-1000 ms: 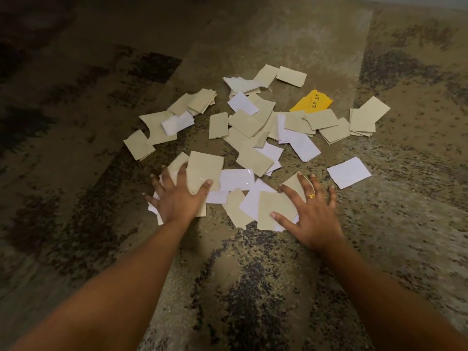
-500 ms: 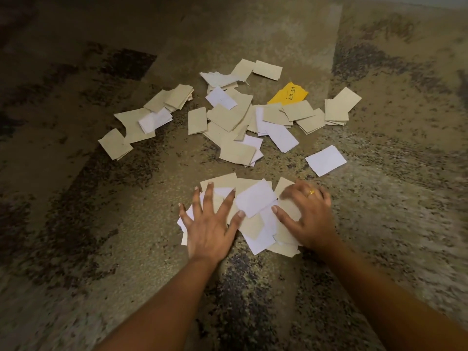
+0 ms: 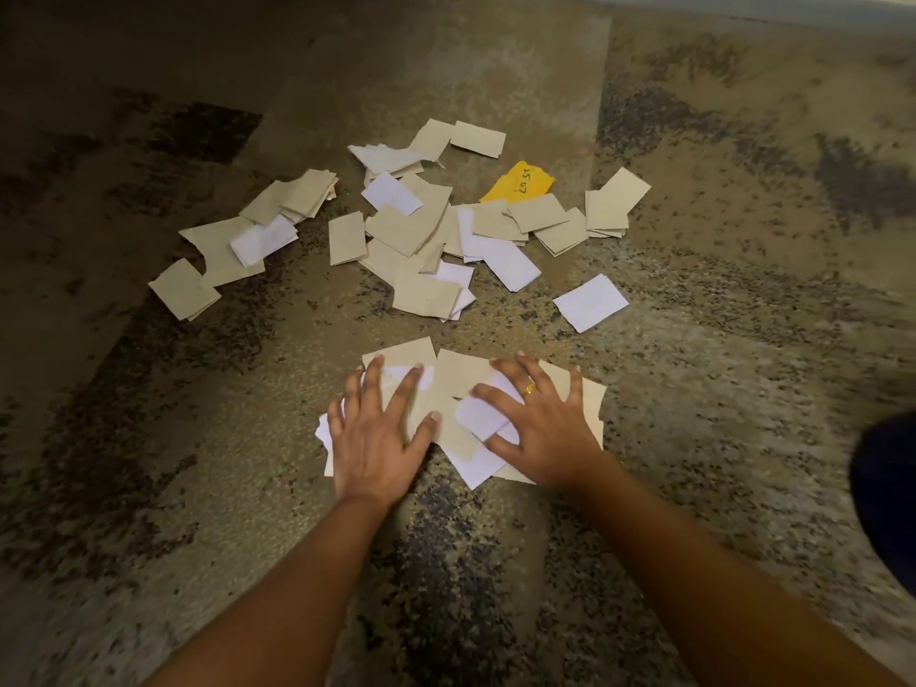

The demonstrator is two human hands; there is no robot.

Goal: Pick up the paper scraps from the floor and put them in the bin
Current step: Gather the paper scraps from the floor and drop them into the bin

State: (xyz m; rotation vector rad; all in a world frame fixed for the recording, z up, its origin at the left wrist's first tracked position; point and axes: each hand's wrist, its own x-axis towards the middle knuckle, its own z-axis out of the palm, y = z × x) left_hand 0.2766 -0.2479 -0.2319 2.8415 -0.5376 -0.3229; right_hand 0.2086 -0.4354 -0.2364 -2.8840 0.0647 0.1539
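Observation:
A small heap of beige and white paper scraps [image 3: 458, 376] lies on the carpet just in front of me. My left hand [image 3: 374, 433] rests flat on its left side, fingers spread. My right hand [image 3: 538, 428], with a gold ring, presses flat on its right side. Farther away lies a wider scatter of beige and white scraps [image 3: 411, 230]. A yellow scrap with writing [image 3: 520, 183] lies at its far right. One white scrap [image 3: 590, 302] lies alone, right of centre. No bin shows in the view.
The floor is a patterned brown and beige carpet [image 3: 718, 339]. A dark rounded shape [image 3: 887, 493] cuts in at the right edge. A pale strip [image 3: 793, 5] runs along the top right edge.
Both hands have dragged a batch of scraps toward me, away from the main scatter, and pushed it into one heap. My hands now lie closer together.

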